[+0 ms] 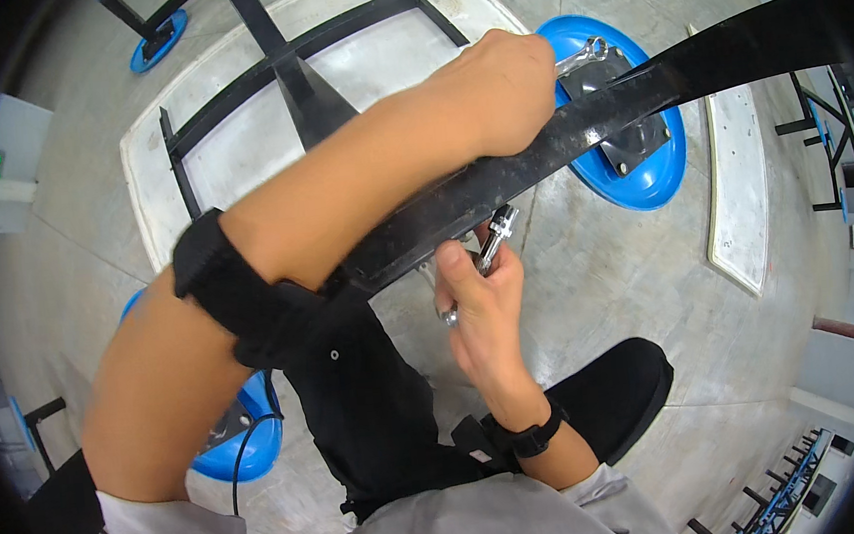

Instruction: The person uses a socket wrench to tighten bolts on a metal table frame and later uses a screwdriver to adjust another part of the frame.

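A long black metal beam (691, 55) runs diagonally across the middle over a blue oval disc (653, 184) with a bolted black plate (639, 150). My left hand (508, 90) reaches across the beam with fingers closed on a chrome spanner (586, 54), whose ring end shows above the plate. Below the beam, my right hand (480, 303) grips a chrome socket-like tool (497, 229), its thumb raised along it. My left fingertips are hidden behind the back of that hand.
A pale board (147, 179) carrying a black frame (377, 10) lies behind the beam. Other blue discs (160, 57) (247, 460) sit left, one with a black cable (235, 483) beside it. A narrow white panel (740, 232) lies at right; black frames (817, 126) stand at the edges.
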`<action>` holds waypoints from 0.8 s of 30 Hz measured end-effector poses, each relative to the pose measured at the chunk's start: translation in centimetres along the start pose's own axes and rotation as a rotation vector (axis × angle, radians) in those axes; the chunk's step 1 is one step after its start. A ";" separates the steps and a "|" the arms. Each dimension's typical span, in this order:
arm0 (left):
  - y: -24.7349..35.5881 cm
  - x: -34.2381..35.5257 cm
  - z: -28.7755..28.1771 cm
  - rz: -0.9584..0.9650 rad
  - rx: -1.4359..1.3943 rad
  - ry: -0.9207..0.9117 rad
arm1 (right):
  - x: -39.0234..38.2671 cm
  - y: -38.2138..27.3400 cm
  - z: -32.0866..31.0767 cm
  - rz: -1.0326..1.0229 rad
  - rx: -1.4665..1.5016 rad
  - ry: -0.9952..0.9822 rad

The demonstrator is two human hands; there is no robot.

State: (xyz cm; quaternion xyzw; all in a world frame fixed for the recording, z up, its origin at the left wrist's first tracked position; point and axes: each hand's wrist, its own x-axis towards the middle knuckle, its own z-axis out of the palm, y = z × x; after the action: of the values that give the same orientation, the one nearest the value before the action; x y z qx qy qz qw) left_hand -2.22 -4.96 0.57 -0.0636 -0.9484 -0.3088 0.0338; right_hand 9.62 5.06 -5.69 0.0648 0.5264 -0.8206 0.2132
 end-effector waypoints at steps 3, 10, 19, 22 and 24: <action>-1.1 0.5 -0.7 0.046 -0.105 -0.060 | -0.3 -0.1 0.2 0.004 0.005 -0.001; -1.5 1.2 -2.9 -0.186 -0.576 -0.179 | 0.0 -0.1 -0.4 0.063 0.022 0.049; -2.1 0.4 -3.6 -0.189 -0.872 -0.282 | -0.1 -1.5 -0.2 0.164 0.057 0.067; -1.8 0.4 -2.6 -0.289 -0.883 -0.366 | -0.3 -1.3 -0.5 0.200 0.061 0.056; -1.6 0.2 -2.7 -0.349 -0.877 -0.401 | -0.2 -1.6 -0.2 0.209 0.015 0.079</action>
State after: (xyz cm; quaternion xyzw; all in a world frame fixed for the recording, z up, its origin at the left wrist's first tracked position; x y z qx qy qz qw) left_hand -2.61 -7.81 1.82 0.0295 -0.7140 -0.6604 -0.2307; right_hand 9.11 5.91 -4.37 0.1534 0.5184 -0.7947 0.2761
